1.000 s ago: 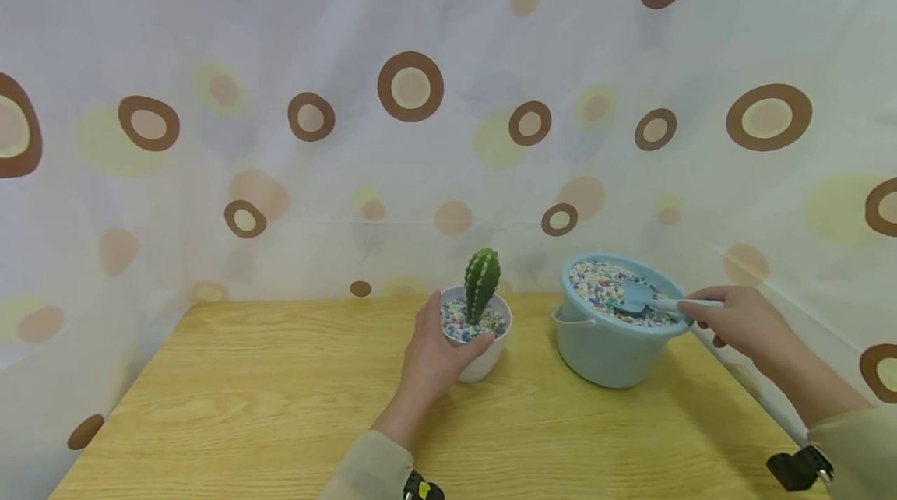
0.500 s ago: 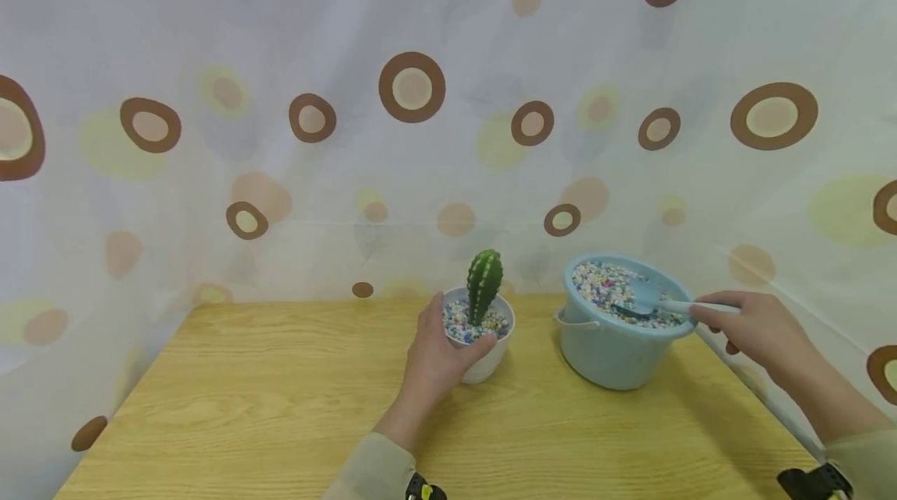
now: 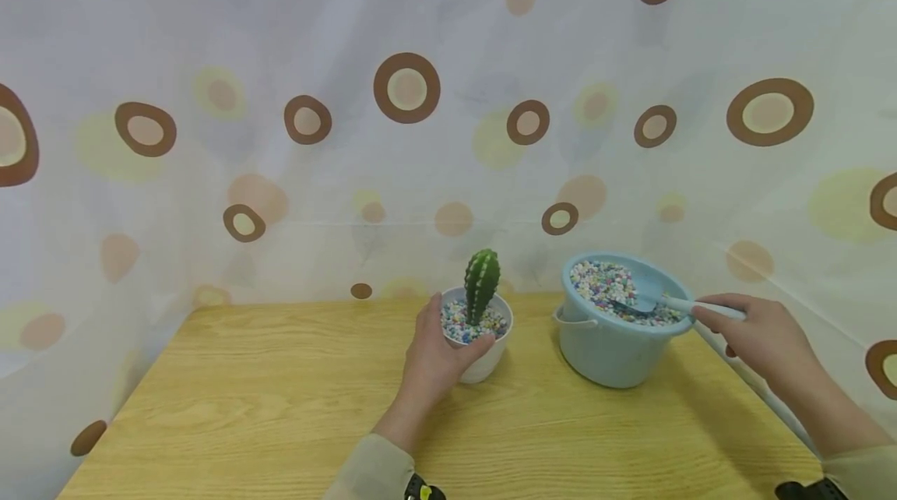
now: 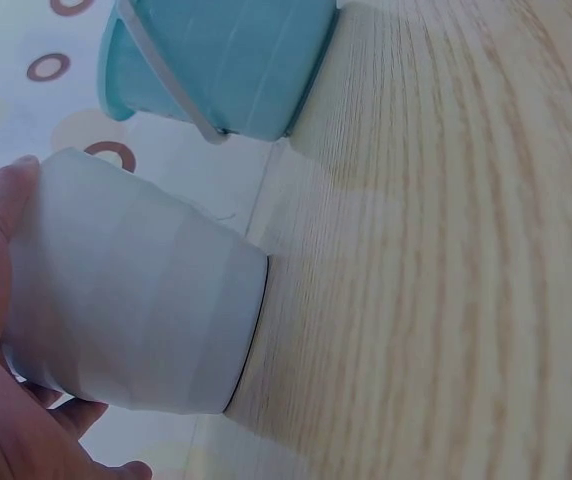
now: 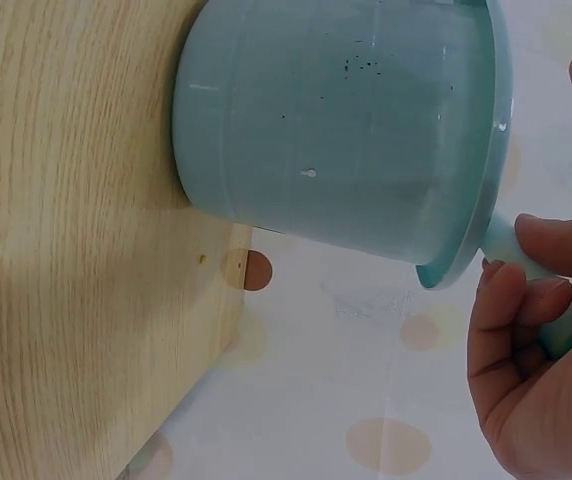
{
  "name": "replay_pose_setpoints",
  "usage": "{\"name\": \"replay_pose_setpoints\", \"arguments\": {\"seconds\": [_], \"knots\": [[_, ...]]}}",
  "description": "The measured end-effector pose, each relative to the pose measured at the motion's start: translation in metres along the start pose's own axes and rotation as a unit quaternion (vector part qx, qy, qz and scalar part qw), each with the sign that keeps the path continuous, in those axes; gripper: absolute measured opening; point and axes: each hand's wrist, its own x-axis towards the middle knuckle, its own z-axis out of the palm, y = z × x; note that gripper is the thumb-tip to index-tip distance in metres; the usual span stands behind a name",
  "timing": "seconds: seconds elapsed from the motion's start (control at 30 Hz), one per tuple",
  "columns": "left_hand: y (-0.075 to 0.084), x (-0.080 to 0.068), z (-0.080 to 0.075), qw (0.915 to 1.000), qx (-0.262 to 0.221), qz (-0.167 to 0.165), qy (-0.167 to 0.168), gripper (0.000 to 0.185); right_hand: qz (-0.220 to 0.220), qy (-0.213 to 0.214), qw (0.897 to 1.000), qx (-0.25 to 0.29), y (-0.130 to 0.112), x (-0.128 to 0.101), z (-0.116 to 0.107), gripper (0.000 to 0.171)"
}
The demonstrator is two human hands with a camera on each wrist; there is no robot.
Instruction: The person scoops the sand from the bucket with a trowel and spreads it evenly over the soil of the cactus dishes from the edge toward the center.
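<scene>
While our left hand cups the white pot on the table, our right hand pinches the light, stiff scoop by its handle, blade sunk in the bucket's loose, spill-prone pebbles.

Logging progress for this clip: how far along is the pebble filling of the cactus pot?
Done: the white pot already holds the cactus and coloured pebbles nearly to its rim. In hand: the left hand grips the pot; the right hand holds the scoop, its blade in the blue bucket. Left: probably little more than a top-up.
</scene>
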Motion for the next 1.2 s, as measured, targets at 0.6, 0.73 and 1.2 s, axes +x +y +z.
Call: {"name": "replay_pose_setpoints", "arguments": {"seconds": [0.6, 0.73, 1.2], "knots": [[-0.0016, -0.0004, 0.0008, 1.0000, -0.001, 0.005, 0.002, 0.118, 0.019, 0.026, 0.999, 0.032, 0.0012, -0.0048, 0.0065, 0.070], [-0.0008, -0.0012, 0.0006, 1.0000, -0.003, 0.004, 0.004, 0.117, 0.019, 0.022, 0.999, 0.043, 0.0017, -0.0050, 0.0054, 0.067], [0.0002, -0.0009, 0.0003, 1.0000, -0.004, -0.001, 0.001, 0.118, 0.031, -0.009, 0.995, 0.098, -0.0003, -0.0065, 0.0006, 0.072]]}}
